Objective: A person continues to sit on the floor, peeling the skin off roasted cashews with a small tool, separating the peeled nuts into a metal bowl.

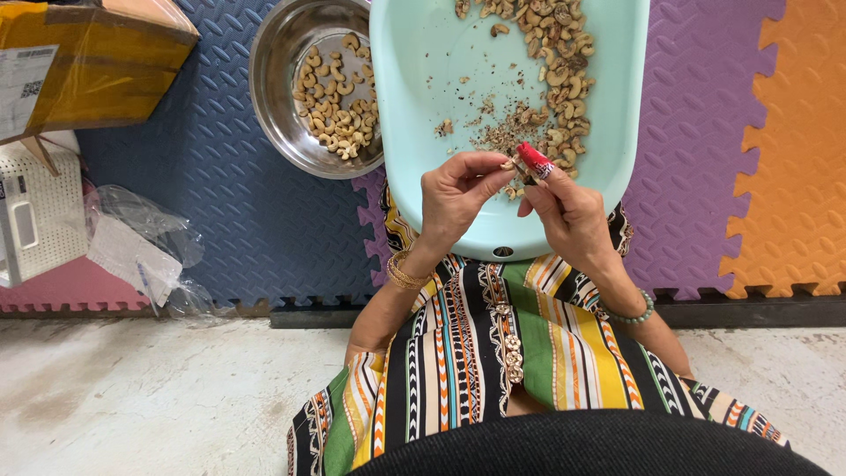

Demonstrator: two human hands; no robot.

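Note:
My left hand pinches a small cashew nut between thumb and fingertips over the near end of a mint-green plastic tub. Right beside it, my right hand grips a small red-handled tool, its tip against the nut. The tub holds a band of cashew nuts along its right side and a scatter of brown skin flakes near the hands. The tub's near rim rests over my lap, on a striped, multicoloured dress.
A steel bowl with peeled cashews stands left of the tub on blue foam mats. A cardboard box, a white slatted crate and crumpled clear plastic bags lie at far left. Purple and orange mats lie right; bare concrete floor below.

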